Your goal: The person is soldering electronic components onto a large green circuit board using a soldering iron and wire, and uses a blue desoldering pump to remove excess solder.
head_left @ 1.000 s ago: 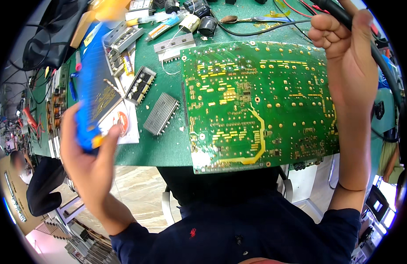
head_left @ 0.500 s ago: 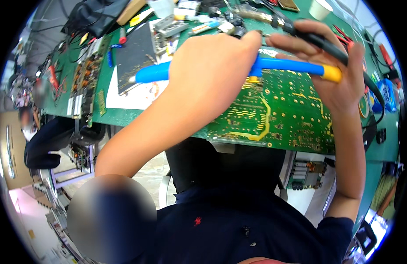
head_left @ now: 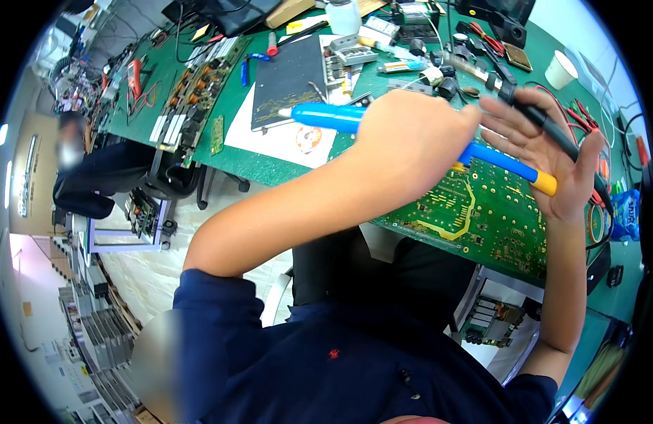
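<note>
My left hand [head_left: 417, 145] is closed around a blue desoldering pump [head_left: 326, 116], its pale nozzle pointing left. The pump's yellow plunger end [head_left: 544, 184] meets the palm of my right hand [head_left: 542, 152]. A soldering iron [head_left: 549, 129] with a black handle lies between the thumb and the loosely extended fingers of that same hand. Its metal barrel [head_left: 468, 67] points up and left, away from the board. Below both hands lies a large green circuit board [head_left: 510, 226], partly covered by my left hand and the pump.
A white sheet [head_left: 270, 145] and a dark flat panel [head_left: 287, 81] lie left of my hands. Farther left are a long component board [head_left: 199, 92] and a red meter [head_left: 134, 78]. Syringes, small parts and a white cup [head_left: 561, 69] stand behind. A blue packet [head_left: 625, 215] sits at right.
The view has shifted, so the bench and hands sit farther right. The pump now slants more, its yellow end lower against my right palm. Both tools are still held.
</note>
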Demonstrator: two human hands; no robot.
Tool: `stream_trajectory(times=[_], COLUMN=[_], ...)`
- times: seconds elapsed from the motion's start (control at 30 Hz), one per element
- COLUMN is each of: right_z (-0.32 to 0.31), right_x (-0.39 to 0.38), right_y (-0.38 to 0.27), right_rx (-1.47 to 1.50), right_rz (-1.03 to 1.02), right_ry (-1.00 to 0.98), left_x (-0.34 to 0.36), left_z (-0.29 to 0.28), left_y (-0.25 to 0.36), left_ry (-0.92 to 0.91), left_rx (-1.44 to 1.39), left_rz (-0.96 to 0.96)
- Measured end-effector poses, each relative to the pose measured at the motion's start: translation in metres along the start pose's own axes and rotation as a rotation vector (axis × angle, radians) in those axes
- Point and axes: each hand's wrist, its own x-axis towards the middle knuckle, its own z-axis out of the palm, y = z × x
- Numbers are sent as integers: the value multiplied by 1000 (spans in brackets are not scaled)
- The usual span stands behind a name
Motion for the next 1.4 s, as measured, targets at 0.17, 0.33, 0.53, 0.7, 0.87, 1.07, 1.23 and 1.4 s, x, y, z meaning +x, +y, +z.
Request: stream_trajectory(times=[0.17, 0.33, 0.53, 0.7, 0.87, 1.07, 1.23, 1.4], right_z=[10, 1, -1, 4, 1, -31, -44, -43], right_x=[0, -4, -6, -5, -1, 0, 10, 7], right_y=[7, 1, 8, 13, 16, -23, -20, -14], right_rx=[70, -20, -300, -331, -454, -566, -489, -518], right_rz=[-1, -36, -81, -60, -62, -242, -221, -151], right_ry=[-8, -44, -49, 8, -14, 302, 332, 329], left_x=[10, 19, 24, 22, 10, -20, -40, -16], left_z=[15, 32, 28, 44, 40, 3, 2, 11], left_y=[24, 40, 50, 50, 31, -55, -174, -254], left_ry=[69, 105, 38, 71, -43, 44, 20, -134], left_rx=[-111, -83, -136, -133, -137, -24, -207, -109], left_rz=[92, 101, 178, 163, 101, -97, -447, -700])
